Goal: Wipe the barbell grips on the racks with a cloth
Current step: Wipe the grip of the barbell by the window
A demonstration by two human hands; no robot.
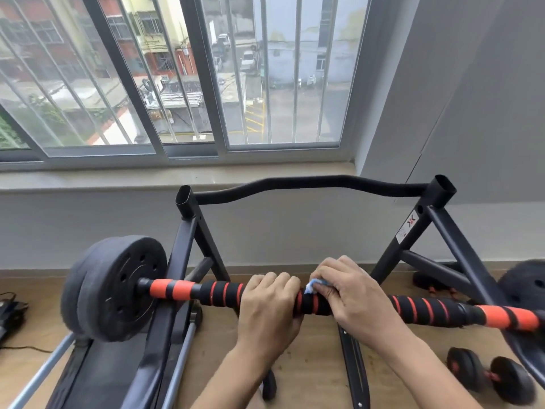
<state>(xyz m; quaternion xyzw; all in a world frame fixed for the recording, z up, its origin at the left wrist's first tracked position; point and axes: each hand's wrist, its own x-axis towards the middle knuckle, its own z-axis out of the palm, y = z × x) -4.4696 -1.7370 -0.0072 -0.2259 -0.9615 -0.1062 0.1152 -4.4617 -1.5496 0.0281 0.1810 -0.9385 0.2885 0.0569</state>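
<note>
— Black foam with orange rings, wrapped along the barbell (pixel 224 292), lying crosswise on the black rack (pixel 312 184) just below the window sill (pixel 88 175).

— And the left hand (pixel 267 308)?

— Curled over the top of the bar near its middle, fingers wrapped round the foam grip, knuckles up.

— The right hand (pixel 351 293)?

— Just beside the left, almost touching. Fingers bent down over the bar, pinching a small blue and white cloth (pixel 313 286) against the foam. Only a corner of cloth peeking out between the two hands.

— Ends of the bar?

— Black weight plates (pixel 115 287) at the left end, outside the left upright of the rack. Another dark plate at the right edge, blurred and partly cut off. Plain orange sleeves with black bands just inside both.

— On the floor?

— Wooden boards (pixel 309 364). A small black dumbbell (pixel 489 379) with an orange handle near the lower right corner. A bench frame with grey tubes at the lower left, partly under the bar.
</note>
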